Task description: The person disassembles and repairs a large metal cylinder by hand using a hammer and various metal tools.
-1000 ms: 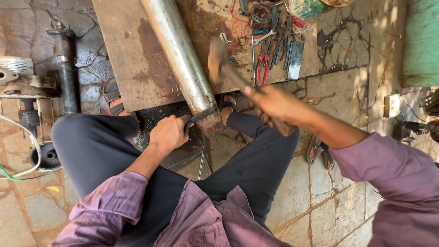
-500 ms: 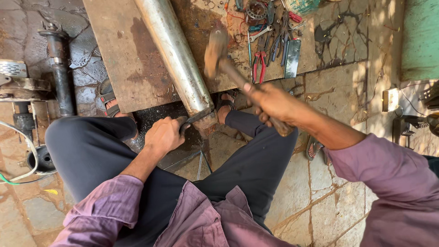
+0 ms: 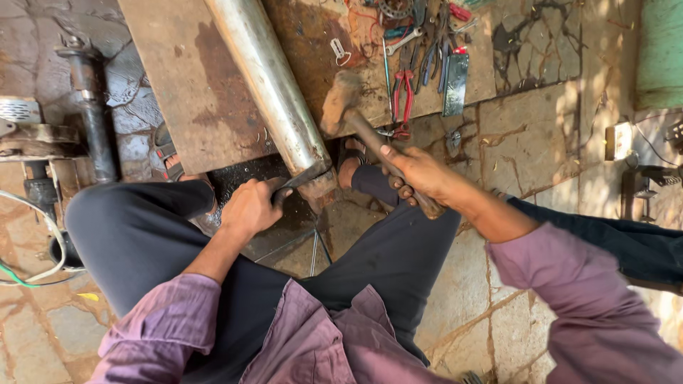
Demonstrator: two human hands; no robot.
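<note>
A long silver metal pipe [image 3: 270,85] lies slanted over a rusty steel plate [image 3: 178,78], its rusted lower end near my knees. My left hand [image 3: 249,208] grips a thin dark chisel-like tool [image 3: 302,178] set against that pipe end. In my right hand [image 3: 416,174] is a hammer with a wooden handle; its head [image 3: 340,103] is raised beside the pipe, a little above the end. I sit with dark trousers and purple sleeves.
Pliers, wrenches and other hand tools [image 3: 420,57] lie scattered on the plate at the upper right. A dark shock-absorber-like part [image 3: 92,107] stands on the stone floor at left, with white cable [image 3: 43,242] near it. Another person's dark-trousered leg [image 3: 626,242] is at right.
The hammer head has come down and closer to the pipe end. My left hand has kept the chisel tool against the pipe.
</note>
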